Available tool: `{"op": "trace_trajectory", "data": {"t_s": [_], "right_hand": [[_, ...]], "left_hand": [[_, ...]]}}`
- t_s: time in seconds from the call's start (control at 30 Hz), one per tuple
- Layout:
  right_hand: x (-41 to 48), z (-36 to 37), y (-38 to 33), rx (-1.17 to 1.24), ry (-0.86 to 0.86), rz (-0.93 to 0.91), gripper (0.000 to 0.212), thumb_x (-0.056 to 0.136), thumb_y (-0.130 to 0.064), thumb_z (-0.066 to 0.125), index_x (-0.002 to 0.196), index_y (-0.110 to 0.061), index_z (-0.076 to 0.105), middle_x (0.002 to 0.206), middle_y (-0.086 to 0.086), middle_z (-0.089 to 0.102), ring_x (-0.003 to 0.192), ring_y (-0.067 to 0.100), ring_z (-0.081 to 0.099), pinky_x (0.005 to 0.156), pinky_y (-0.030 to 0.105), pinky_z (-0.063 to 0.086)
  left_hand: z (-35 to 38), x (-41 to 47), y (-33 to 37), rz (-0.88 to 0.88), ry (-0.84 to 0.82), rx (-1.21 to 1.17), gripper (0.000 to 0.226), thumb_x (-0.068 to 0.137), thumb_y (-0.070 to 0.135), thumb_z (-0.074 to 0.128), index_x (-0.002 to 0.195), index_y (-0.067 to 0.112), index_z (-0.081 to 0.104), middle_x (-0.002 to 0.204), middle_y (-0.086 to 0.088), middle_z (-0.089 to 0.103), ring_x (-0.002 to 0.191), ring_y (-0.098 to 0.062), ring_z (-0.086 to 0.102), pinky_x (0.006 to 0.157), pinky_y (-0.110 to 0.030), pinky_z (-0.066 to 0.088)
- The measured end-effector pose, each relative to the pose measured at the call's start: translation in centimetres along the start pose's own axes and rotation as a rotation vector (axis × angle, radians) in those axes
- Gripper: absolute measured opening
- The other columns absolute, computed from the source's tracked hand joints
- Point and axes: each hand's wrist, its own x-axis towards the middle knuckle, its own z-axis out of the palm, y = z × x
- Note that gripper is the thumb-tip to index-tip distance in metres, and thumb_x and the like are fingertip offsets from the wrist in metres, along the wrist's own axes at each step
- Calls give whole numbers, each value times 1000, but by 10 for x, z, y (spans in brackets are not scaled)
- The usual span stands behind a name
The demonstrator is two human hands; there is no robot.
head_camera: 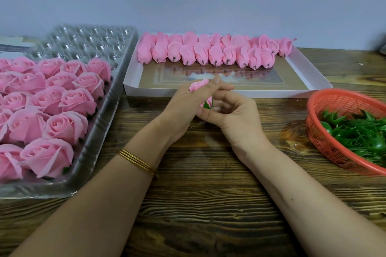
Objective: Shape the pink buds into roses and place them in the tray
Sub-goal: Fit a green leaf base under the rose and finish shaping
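Hands meet over the middle of the wooden table (pixel 198 204). The left hand (pixel 188 102) is curled round a pink bud (pixel 198 85), and a soft petal pokes out over the top of its fingers. The right hand (pixel 236 117) is just beside it. Its fingers are curled in and its thumb is on the bottom of the same bud, where a bit of green shows. So both hands hold the pink bud. It is up off the table, just in front of the white box (pixel 208 91).

The white box is flat and low. Two rows of other buds (pixel 203 54) lie along its far side. They are packed close together, and the front ones have a small dark stub that points toward the person. The floor of the box is shiny, and the front row shows in it like in a mirror.

The tray (pixel 87 41) is on the left side of the table. It is made of clear plastic with lots of little round cups, which you can see at the far end. Finished roses (pixel 66 126) sit in the near part, open and round, side by side in rows.

A red basket (pixel 325 137) sits at the right edge of the table, with green leaf pieces (pixel 359 133) piled inside. Thin gold bangles (pixel 137 161) ring the left wrist
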Motion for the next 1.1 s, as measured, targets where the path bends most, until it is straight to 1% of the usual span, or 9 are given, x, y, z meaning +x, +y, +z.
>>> {"op": "trace_trajectory", "data": {"t_s": [0.23, 0.47, 0.63, 0.7, 0.77, 0.83, 0.93, 1.03, 1.1], "right_hand": [[0, -1, -1, 81, -10, 27, 34, 69, 11, 76, 99, -3, 70, 85, 8, 75, 79, 15, 69, 78, 24, 57], [-2, -1, -2, 28, -9, -6, 34, 70, 12, 75, 101, 0, 69, 81, 7, 72, 73, 11, 67, 77, 22, 56], [-2, 0, -4, 37, -14, 14, 33, 72, 13, 73, 102, -1, 69, 82, 8, 71, 74, 13, 66, 80, 24, 56], [-3, 0, -4, 39, -22, 16, 33, 72, 14, 72, 101, 0, 68, 83, 9, 71, 75, 13, 66, 80, 25, 55], [-3, 0, -4, 32, -16, 20, 35, 72, 15, 73, 103, 0, 68, 86, 13, 71, 78, 15, 66, 82, 28, 55], [-3, 0, -4, 22, -3, 22, 36, 71, 15, 73, 104, -1, 68, 90, 15, 72, 81, 16, 66, 84, 31, 55], [-2, -1, -4, -1, 14, 11, 35, 70, 14, 75, 99, -4, 70, 83, 2, 74, 78, 8, 67, 80, 24, 56], [-2, -1, -3, -9, 17, 16, 34, 70, 15, 74, 98, -3, 69, 88, 14, 73, 80, 15, 65, 84, 29, 54], [-1, -1, -3, -14, 10, 19, 32, 71, 17, 72, 97, -2, 68, 82, 14, 72, 73, 12, 65, 79, 25, 54]], "left_hand": [[2, -1, 1, -10, -19, 4, 30, 99, 29, 52, 101, 9, 73, 87, -10, 74, 81, -19, 70, 71, -24, 56], [1, -2, 0, -11, -32, -2, 37, 87, 36, 59, 108, 8, 71, 95, -13, 73, 86, -21, 70, 75, -25, 56], [-1, -2, 0, 9, 4, 2, 25, 85, 27, 64, 103, 13, 73, 94, -4, 73, 86, -13, 70, 74, -22, 56], [-3, -1, 0, 29, 22, 23, 24, 84, 23, 66, 104, 11, 72, 96, -5, 73, 90, -14, 69, 79, -24, 57], [-5, 0, 0, 56, 38, 43, 31, 76, 24, 72, 104, 9, 71, 99, -7, 72, 93, -14, 67, 85, -25, 56], [-7, -1, 0, 88, 33, 55, 29, 72, 19, 78, 99, 8, 71, 97, -9, 69, 90, -15, 66, 84, -26, 55], [-9, -1, -1, 98, 25, 87, 27, 69, 14, 82, 93, 9, 70, 90, -6, 68, 86, -17, 64, 82, -30, 55], [-9, 0, 0, 104, 41, 89, 24, 70, 11, 79, 92, 8, 70, 97, -12, 65, 91, -20, 61, 89, -36, 52], [-9, 0, 2, 123, 59, 52, 16, 72, 11, 77, 86, 13, 71, 100, -12, 64, 94, -20, 60, 93, -39, 50]]}}
